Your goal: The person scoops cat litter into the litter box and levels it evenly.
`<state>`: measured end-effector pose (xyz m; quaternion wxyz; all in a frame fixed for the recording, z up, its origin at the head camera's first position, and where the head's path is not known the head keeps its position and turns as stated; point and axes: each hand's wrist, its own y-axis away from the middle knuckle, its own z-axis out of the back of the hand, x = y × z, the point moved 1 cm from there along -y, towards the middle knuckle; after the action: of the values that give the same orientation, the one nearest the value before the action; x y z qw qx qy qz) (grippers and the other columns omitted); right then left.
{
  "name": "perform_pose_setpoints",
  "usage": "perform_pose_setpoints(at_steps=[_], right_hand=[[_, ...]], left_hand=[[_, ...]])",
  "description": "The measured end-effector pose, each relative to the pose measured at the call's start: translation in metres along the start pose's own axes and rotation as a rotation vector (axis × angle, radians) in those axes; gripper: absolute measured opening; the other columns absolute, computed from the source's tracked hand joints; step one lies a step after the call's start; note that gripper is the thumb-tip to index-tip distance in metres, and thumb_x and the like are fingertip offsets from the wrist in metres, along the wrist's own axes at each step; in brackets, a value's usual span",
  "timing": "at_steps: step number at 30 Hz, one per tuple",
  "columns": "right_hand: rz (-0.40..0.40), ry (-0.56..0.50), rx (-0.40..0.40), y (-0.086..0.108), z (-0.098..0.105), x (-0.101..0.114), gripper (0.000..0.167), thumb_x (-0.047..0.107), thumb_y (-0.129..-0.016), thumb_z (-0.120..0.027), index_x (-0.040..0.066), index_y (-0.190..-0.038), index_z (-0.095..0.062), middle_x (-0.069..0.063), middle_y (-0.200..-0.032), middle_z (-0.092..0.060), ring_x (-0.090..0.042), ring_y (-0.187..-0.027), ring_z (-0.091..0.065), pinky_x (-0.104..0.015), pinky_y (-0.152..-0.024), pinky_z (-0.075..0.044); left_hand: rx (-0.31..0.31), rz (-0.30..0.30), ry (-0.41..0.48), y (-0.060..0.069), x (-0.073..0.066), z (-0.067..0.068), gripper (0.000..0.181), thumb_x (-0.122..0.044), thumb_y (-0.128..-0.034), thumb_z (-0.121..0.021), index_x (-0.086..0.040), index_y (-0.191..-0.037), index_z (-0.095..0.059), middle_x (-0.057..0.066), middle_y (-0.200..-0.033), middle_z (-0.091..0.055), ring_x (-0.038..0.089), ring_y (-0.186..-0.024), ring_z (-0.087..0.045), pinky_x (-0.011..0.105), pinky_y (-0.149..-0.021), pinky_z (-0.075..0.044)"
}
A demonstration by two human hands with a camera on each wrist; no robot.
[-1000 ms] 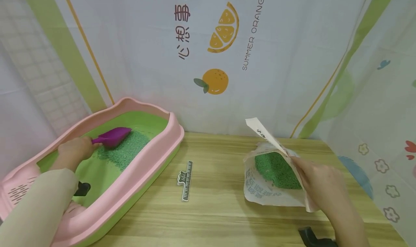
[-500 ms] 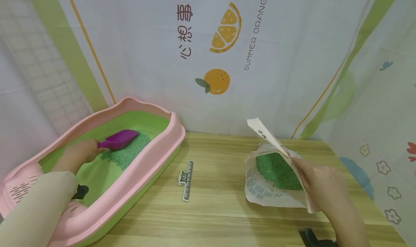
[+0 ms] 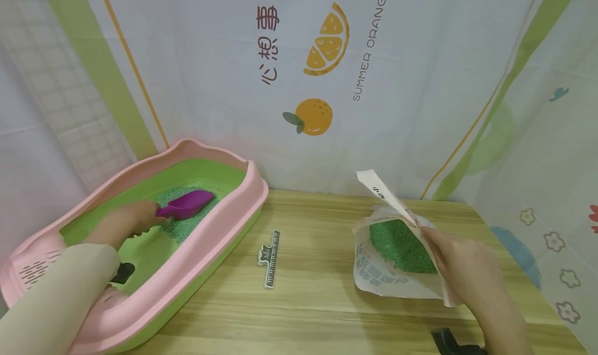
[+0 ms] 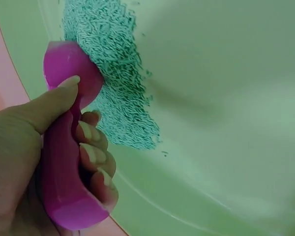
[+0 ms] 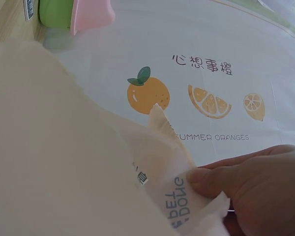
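Observation:
In the head view my left hand (image 3: pixel 133 217) reaches into the pink and green litter box (image 3: pixel 224 241) and grips a purple scoop (image 3: pixel 190 204) by its handle. In the left wrist view the fingers curl round that handle, with the thumb along the top. The scoop's bowl lies against a heap of green litter pellets (image 4: pixel 113 73) on the box floor. At the right, my right hand (image 3: pixel 472 261) pinches the edge of a white litter bag (image 3: pixel 388 282). Its mouth gapes, and green pellets (image 3: pixel 402 246) show inside.
Between box and bag, a ruler-like clip (image 3: pixel 270 261) with a bear shape lies on the wooden table (image 3: pixel 308 303). A printed curtain (image 3: pixel 210 85) hangs behind and at both sides. The box's raised rim stands between the left hand and the table.
My left hand has moved right inside the litter box, carrying the scoop across the pellets, and more pellets show behind it. The right hand keeps its hold on the bag.

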<state>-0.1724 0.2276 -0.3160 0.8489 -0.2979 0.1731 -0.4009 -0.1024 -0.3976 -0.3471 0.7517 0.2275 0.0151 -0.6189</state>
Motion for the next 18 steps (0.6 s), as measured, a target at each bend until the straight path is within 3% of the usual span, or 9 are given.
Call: perform_pose_setpoints(at_steps=[9, 18], right_hand=[[-0.002, -0.002, -0.001, -0.001, 0.000, 0.000, 0.021, 0.009, -0.087, -0.074, 0.012, -0.108, -0.075, -0.001, -0.055, -0.062, -0.015, -0.041, -0.043, -0.033, -0.039, -0.029], [-0.001, 0.004, 0.006, 0.000, -0.001, 0.000, 0.020, 0.010, -0.088, -0.073, 0.012, -0.108, -0.075, 0.001, -0.055, -0.060, -0.011, -0.042, -0.040, -0.030, -0.040, -0.026]], left_hand=[[0.070, -0.026, 0.023, 0.007, -0.026, -0.003, 0.024, -0.024, -0.1024, -0.056, 0.000, -0.102, -0.054, 0.001, -0.065, -0.049, 0.011, -0.052, -0.045, 0.022, -0.047, -0.042], [0.133, -0.057, 0.032, 0.009, -0.052, -0.014, 0.027, -0.028, -0.1006, -0.060, -0.002, -0.098, -0.057, 0.001, -0.059, -0.052, 0.012, -0.047, -0.052, 0.024, -0.044, -0.047]])
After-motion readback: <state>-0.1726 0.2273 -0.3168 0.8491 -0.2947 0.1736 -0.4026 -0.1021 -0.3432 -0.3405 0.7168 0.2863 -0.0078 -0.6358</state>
